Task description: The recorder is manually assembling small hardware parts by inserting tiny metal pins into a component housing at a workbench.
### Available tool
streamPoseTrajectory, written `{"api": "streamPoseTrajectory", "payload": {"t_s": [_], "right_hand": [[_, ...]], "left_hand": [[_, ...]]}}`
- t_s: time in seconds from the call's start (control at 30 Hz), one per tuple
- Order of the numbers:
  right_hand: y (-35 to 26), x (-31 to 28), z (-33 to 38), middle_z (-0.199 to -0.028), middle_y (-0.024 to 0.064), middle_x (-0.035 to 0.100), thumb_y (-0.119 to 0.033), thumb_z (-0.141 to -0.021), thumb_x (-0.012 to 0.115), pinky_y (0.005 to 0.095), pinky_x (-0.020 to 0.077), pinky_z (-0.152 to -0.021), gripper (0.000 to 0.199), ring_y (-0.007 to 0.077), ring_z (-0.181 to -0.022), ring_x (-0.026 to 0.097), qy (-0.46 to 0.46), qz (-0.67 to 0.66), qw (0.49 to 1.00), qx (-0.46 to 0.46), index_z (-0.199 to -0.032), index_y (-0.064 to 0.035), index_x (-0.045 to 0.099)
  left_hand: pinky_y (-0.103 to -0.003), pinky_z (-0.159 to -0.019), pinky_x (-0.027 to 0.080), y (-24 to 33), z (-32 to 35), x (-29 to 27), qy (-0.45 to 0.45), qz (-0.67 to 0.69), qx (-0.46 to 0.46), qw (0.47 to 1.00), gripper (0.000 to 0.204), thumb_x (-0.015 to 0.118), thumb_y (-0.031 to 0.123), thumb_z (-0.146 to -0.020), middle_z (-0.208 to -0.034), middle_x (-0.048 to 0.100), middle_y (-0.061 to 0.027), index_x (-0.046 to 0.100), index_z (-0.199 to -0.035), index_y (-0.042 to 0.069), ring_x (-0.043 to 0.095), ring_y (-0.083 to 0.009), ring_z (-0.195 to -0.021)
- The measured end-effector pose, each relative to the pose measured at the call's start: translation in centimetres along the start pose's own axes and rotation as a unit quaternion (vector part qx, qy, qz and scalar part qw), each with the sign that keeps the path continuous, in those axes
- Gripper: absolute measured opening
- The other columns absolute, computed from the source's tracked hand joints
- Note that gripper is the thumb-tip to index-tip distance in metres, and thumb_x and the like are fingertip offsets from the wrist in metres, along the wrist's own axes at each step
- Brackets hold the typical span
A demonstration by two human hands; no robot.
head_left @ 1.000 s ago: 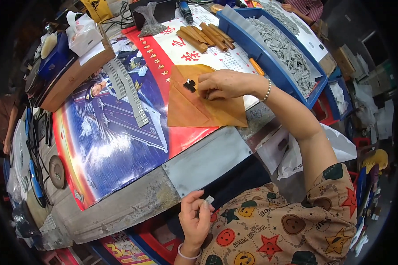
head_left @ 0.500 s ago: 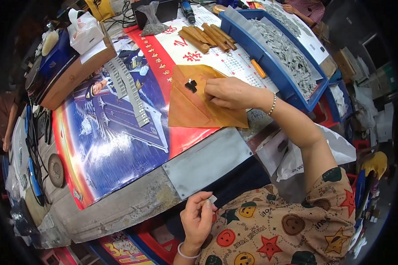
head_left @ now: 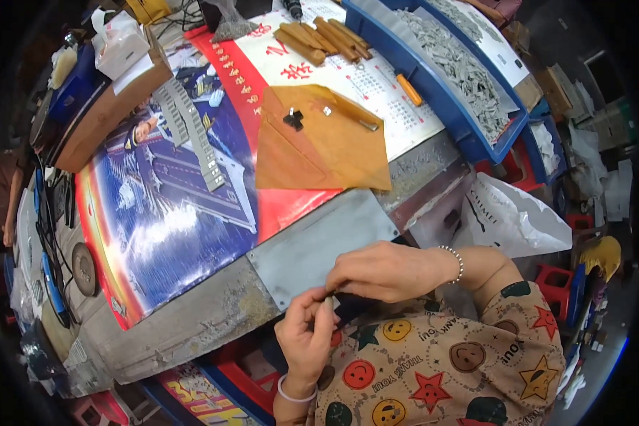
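Head view: left hand (head_left: 305, 335) pinches pale piece (head_left: 334, 302) by worktop (head_left: 192, 334) near edge. Right hand (head_left: 392, 272) adjoins it from the right; grip, piece's axis unclear.

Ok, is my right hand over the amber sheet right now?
No, the right hand is down beside the left hand, closer to the body than the amber sheet, which lies apart from both.

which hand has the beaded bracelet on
The right hand: its beaded bracelet circles the wrist, while the left hand wears a smooth pale band instead.
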State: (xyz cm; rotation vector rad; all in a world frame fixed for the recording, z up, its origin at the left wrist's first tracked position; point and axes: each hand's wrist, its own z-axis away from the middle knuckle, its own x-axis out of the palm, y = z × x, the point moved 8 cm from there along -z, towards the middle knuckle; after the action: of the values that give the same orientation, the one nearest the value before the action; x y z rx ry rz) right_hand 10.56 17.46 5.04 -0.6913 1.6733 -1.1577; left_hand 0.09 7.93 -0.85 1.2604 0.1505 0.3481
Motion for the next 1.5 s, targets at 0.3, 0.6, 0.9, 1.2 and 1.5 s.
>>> {"api": "streamPoseTrajectory", "payload": {"t_s": [0.3,0.6,0.9,1.2,1.5], "right_hand": [[-0.1,1.9,0.1,-0.09,0.0129,0.061,-0.003,-0.087,0.059,0.0373,0.051,-0.068,0.025,0.0317,-0.081,0.063,-0.017,0.066,0.998,-0.002,-0.109,-0.0015,0.051],[2.7,1.9,0.2,-0.084,0.0075,0.065,-0.007,-0.092,0.057,0.0242,0.0511,-0.062,0.013,0.0117,-0.07,0.064,0.032,-0.135,0.977,0.162,-0.101,0.0017,0.056],[3.7,3.2,0.1,-0.08,0.0026,0.062,-0.007,-0.087,0.062,0.0208,0.0467,-0.059,0.012,0.0047,-0.068,0.055,0.002,-0.165,0.964,0.21,-0.093,0.0027,0.058],[4.9,4.7,0.6,-0.077,0.0011,0.057,-0.013,-0.09,0.056,0.0213,0.0454,-0.056,0.013,0.0058,-0.066,0.052,0.008,-0.341,0.894,0.292,-0.089,-0.0005,0.055],[4.3,4.4,0.4,-0.08,0.0005,0.057,-0.009,-0.091,0.057,0.0201,0.0429,-0.056,0.009,0.0048,-0.067,0.05,0.013,-0.254,0.936,0.242,-0.091,-0.0009,0.054]], "left_hand": [[-0.021,-0.051,0.047,2.0,0.5,0.2,0.02,-0.197,0.135,0.971,0.008,0.064,-0.001,-0.085,-0.064,0.062,-0.0064,0.06,-0.091,-0.004,0.058,-0.0057,-0.056],[-0.016,-0.049,0.035,-0.5,0.4,-0.3,-0.042,0.058,-0.054,0.996,0.007,0.055,0.005,-0.094,-0.065,0.056,0.0023,0.057,-0.094,-0.001,0.046,-0.0009,-0.055],[-0.016,-0.049,0.037,-0.9,0.5,-0.9,-0.031,0.076,-0.083,0.993,0.007,0.055,0.006,-0.094,-0.066,0.058,0.0018,0.057,-0.095,-0.001,0.048,-0.001,-0.056],[-0.016,-0.054,0.04,-0.7,0.6,-1.0,-0.014,0.085,-0.052,0.995,0.012,0.052,0.005,-0.095,-0.073,0.06,-0.0012,0.052,-0.105,-0.001,0.051,-0.0024,-0.062],[-0.02,-0.062,0.046,-0.2,1.0,-0.8,-0.001,-0.033,0.051,0.998,0.032,0.044,0.0,-0.095,-0.078,0.057,-0.0045,0.035,-0.125,-0.001,0.055,-0.0076,-0.069]]}}
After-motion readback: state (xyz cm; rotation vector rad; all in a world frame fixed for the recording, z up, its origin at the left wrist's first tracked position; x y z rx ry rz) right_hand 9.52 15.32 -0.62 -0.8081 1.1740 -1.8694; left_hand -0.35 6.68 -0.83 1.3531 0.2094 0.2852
